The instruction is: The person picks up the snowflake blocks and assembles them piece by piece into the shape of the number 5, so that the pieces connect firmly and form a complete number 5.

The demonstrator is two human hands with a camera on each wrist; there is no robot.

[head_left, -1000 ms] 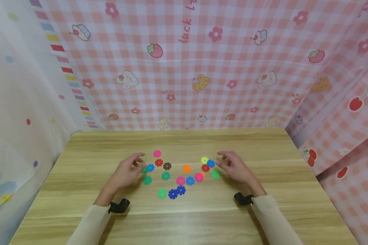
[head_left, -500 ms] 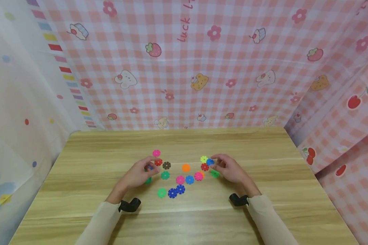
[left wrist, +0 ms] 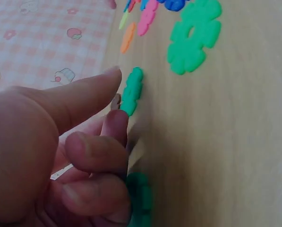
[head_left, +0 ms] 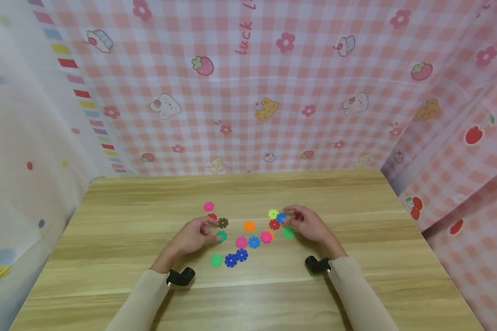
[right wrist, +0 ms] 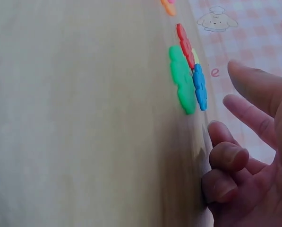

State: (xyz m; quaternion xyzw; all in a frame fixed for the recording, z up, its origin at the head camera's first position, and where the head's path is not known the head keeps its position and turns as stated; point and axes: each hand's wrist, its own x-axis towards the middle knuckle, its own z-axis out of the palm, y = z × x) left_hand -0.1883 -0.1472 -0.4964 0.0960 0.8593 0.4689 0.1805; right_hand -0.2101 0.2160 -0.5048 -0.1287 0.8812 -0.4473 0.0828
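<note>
Flat notched plastic discs, like snowflake building pieces, lie on the wooden table. My left hand [head_left: 193,235] hovers over the left group, its thumb and index finger apart beside a teal disc [head_left: 221,236] and a brown disc [head_left: 222,223]. In the left wrist view that teal disc [left wrist: 132,91] sits just beyond the fingertips, and another green disc [left wrist: 140,201] is partly covered by the curled fingers. My right hand [head_left: 310,225] holds nothing, with its fingertips near a blue disc [head_left: 281,218]. The right wrist view shows a gap between that hand and the green disc [right wrist: 182,80].
Between the hands lie an orange disc [head_left: 249,226], a pink disc [head_left: 241,242] and a light blue one [head_left: 254,242]. Dark blue discs [head_left: 231,260] and a light green disc [head_left: 216,260] are closer to me. A checked curtain [head_left: 232,92] hangs behind the table.
My left hand has moved right over the left group, now covering the green and blue discs there. My right hand has shifted slightly left towards the blue disc. The discs look unmoved.
</note>
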